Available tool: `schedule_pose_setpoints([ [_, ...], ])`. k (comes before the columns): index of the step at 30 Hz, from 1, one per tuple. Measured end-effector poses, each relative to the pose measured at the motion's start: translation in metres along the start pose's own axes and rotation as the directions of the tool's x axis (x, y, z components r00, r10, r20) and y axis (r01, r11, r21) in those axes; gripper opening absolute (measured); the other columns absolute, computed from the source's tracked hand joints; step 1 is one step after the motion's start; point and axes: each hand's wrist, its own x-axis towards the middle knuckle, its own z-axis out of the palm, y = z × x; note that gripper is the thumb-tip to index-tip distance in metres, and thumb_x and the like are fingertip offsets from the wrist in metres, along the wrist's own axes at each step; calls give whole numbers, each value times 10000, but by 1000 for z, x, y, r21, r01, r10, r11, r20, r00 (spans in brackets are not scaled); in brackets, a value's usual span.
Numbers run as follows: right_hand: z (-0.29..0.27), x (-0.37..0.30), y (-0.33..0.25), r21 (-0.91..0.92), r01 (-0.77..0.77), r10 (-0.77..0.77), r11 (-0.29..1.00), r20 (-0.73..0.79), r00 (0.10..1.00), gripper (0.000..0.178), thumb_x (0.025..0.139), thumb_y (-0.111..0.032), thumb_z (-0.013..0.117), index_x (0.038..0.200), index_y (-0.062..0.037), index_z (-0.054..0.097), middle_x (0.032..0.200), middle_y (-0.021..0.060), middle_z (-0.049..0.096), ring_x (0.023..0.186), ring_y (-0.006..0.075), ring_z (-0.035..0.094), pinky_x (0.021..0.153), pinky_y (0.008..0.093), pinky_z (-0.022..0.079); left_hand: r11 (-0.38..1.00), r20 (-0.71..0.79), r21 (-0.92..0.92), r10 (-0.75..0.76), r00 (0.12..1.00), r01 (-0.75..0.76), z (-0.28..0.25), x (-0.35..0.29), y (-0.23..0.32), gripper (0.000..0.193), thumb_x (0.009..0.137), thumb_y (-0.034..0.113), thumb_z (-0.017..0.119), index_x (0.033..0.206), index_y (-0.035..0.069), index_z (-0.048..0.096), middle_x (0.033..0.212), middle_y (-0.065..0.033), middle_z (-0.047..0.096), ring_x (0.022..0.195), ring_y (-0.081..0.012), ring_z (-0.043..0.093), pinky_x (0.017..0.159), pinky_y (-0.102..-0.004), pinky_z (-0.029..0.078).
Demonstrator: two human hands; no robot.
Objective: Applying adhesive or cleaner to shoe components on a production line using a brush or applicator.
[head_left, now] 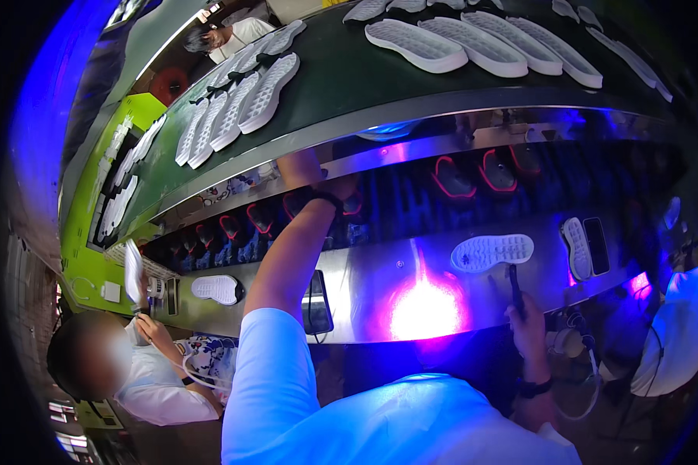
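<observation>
My left arm stretches forward over the bench to the lower belt. My left hand (340,186) is there in shadow, close to a dark shoe upper (352,204) with a glowing red rim; its fingers are too dark to read. At the right, my right hand (526,322) is closed round a slim dark-handled brush (516,288). The brush's tip is at the near edge of a white shoe sole (492,253), which lies on the metal bench with its gridded face up.
Several white soles (485,46) lie on the green upper belt (326,77). More red-rimmed uppers (498,172) stand on the lower belt. A phone (318,304), another sole (576,248) and a dark tray-like slab (596,246) lie on the bench (372,271). A co-worker (151,364) works at left.
</observation>
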Motion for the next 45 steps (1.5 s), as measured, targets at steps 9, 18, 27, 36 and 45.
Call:
schedule_pose_setpoints([
  [9,-14,-2,4,183,21,-11,983,-55,998,335,925,-74,628,1251,-6,594,866,90,681,761,128,638,704,299,516,982,88,-116,161,983,-150,20,18,200,613,912,504,569,1294,24,564,1270,-228,621,1198,-396,590,987,-493,487],
  [18,-54,-34,11,205,-42,68,978,-122,990,333,915,-19,632,1241,32,589,1004,158,695,925,191,669,839,319,516,964,182,234,-174,968,130,92,55,194,562,931,552,505,1241,110,660,1199,-130,692,1127,-335,650,929,-489,509],
  [27,-51,-22,14,218,-2,15,976,-57,998,406,918,-52,650,1313,14,579,1153,176,697,1071,177,653,954,314,487,-131,569,-815,4,823,564,32,-63,139,301,977,336,604,1131,83,657,1055,-99,712,942,-253,696,791,-458,585],
  [36,-29,-18,-18,193,178,-176,965,-29,984,450,944,-56,631,1384,-22,548,1204,116,681,1054,146,636,934,301,489,334,87,-936,-86,992,111,-56,-195,146,484,781,194,830,1160,14,589,995,-83,687,911,-176,686,809,-325,567],
  [45,-5,-34,-37,104,228,-237,968,86,968,431,958,-43,611,1385,-21,555,1116,68,665,928,103,609,861,273,491,766,-392,-525,170,904,-372,-73,-342,168,997,644,363,887,1447,31,400,1417,-230,421,1329,-463,425,1090,-564,388],
])
